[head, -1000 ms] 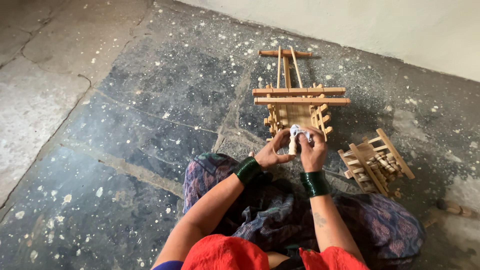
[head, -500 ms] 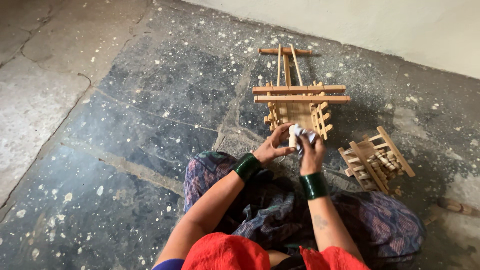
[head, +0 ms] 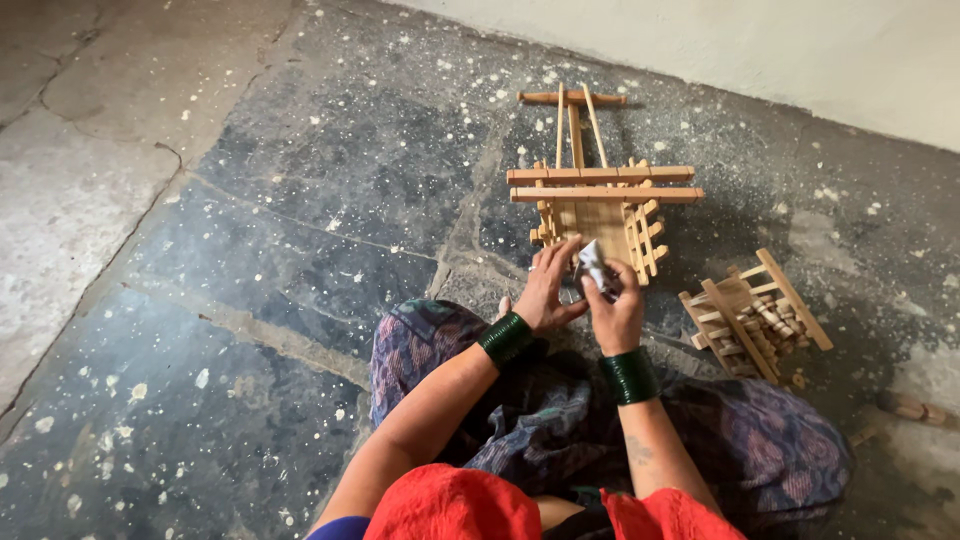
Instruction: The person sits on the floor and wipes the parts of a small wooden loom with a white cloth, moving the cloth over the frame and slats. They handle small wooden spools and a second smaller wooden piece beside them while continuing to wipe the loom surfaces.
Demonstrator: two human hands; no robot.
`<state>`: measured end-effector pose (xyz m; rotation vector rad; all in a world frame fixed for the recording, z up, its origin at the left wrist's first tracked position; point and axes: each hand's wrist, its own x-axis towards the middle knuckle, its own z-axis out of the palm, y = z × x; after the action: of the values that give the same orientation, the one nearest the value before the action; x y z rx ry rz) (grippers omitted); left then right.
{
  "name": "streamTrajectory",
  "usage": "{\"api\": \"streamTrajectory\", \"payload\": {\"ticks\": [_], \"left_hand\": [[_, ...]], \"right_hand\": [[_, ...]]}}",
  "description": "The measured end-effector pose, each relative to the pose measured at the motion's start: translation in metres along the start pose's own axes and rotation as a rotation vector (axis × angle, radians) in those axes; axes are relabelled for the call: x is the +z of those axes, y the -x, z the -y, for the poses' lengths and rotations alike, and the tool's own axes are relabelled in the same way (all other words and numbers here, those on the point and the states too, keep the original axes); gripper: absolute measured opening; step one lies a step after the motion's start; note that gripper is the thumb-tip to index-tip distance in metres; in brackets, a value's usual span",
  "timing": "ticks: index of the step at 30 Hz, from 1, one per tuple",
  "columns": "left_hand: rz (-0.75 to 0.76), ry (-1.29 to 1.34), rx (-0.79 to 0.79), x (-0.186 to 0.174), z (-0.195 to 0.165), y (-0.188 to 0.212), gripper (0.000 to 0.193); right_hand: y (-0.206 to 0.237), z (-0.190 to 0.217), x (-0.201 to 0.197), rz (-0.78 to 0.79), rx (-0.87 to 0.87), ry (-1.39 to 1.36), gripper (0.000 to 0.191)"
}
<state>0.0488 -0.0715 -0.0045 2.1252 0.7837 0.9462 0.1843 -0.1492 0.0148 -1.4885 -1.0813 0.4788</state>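
It looked like a simple home workshop for handcraft — work was done seated on the ground rather than at a bench. The stone floor [head: 300,200] was dark, cracked and speckled all over with pale flecks and dust, and it met a plain whitewashed wall [head: 800,50] at the far edge. Two small wooden slatted toy frames stood on the bare floor — a wooden cart frame [head: 598,190] and a second wooden frame [head: 755,315] just beside it, both of unpainted sticks
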Motion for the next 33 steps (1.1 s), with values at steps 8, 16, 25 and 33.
{"api": "streamTrajectory", "payload": {"ticks": [8, 16, 25, 33], "left_hand": [[-0.01, 0.229, -0.1, 0.0, 0.006, 0.002, 0.09], [0.185, 0.555, -0.183, 0.0, 0.014, -0.002, 0.103], [0.099, 1.047, -0.397, -0.005, 0.018, -0.008, 0.105], [0.26, 1.03, -0.339, -0.003, 0.025, -0.007, 0.103]], "right_hand": [[0.004, 0.005, -0.005, 0.07, -0.109, -0.045, 0.021], [-0.016, 0.0, -0.012, 0.029, 0.183, -0.154, 0.022], [-0.019, -0.002, -0.015, 0.12, 0.307, -0.294, 0.031], [-0.011, -0.007, -0.014, 0.018, 0.311, -0.399, 0.026]]}}
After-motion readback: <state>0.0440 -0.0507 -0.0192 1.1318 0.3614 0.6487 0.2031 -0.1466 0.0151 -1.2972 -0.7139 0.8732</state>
